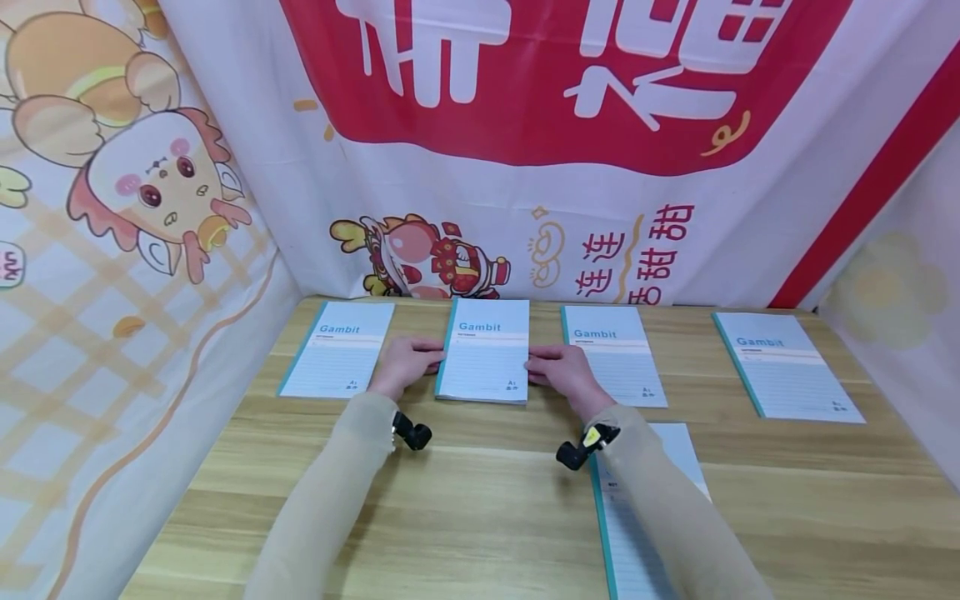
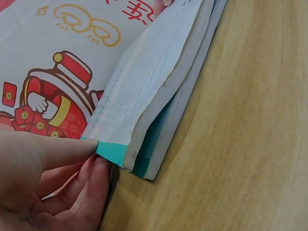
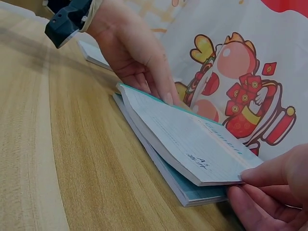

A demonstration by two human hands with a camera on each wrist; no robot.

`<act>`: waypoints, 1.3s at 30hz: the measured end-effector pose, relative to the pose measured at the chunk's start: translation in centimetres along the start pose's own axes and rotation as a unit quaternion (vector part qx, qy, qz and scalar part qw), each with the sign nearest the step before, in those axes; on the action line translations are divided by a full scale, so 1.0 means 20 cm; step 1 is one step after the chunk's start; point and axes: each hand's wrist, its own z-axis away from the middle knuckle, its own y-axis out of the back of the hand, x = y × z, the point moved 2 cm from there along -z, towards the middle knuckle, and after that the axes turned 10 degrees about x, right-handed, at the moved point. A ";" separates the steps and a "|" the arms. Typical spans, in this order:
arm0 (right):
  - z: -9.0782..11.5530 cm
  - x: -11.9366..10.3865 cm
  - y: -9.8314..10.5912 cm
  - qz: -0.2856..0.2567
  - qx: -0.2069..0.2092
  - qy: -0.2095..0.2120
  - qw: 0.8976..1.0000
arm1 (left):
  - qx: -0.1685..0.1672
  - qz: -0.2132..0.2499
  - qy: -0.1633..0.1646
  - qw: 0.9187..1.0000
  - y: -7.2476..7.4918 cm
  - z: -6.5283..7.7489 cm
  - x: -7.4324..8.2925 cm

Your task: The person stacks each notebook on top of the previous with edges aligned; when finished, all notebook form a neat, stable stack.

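Observation:
Two Gambit notebooks lie one over the other at the middle of the table's back. The upper notebook [image 1: 483,358], pale blue with a teal spine, sits slightly apart from the lower notebook [image 3: 179,190], and a gap shows between them in both wrist views. My left hand [image 1: 405,365] pinches the upper notebook's spine side, its thumb at the cover's edge and the other fingers curled below. From the opposite side my right hand [image 1: 564,377] pinches the right edge near a corner. How far the fingers reach underneath is hidden.
Matching notebooks lie flat at the far left [image 1: 337,350], just right of my right hand [image 1: 618,358] and farther right [image 1: 787,367]. Another notebook [image 1: 630,533] lies partly under my right forearm. A printed cloth [image 1: 450,183] hangs along the wooden table's [image 1: 465,508] back edge.

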 end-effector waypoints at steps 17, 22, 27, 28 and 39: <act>0.01 -0.01 -0.01 0.059 0.031 0.017 0.998 | 0.016 -0.021 0.011 1.000 -0.04 -0.02 0.01; 0.01 -0.01 -0.02 0.069 0.042 0.025 0.996 | 0.022 -0.041 0.003 0.999 -0.04 -0.01 0.01; 0.01 -0.01 -0.03 0.086 0.045 0.036 0.995 | 0.027 -0.063 0.005 0.998 -0.03 0.00 0.02; 0.02 -0.01 -0.04 0.088 0.046 0.038 0.994 | 0.026 -0.066 0.005 0.997 -0.03 0.00 0.02; 0.03 -0.02 -0.04 0.116 0.057 0.071 0.989 | 0.029 -0.077 -0.008 0.997 -0.03 0.02 0.03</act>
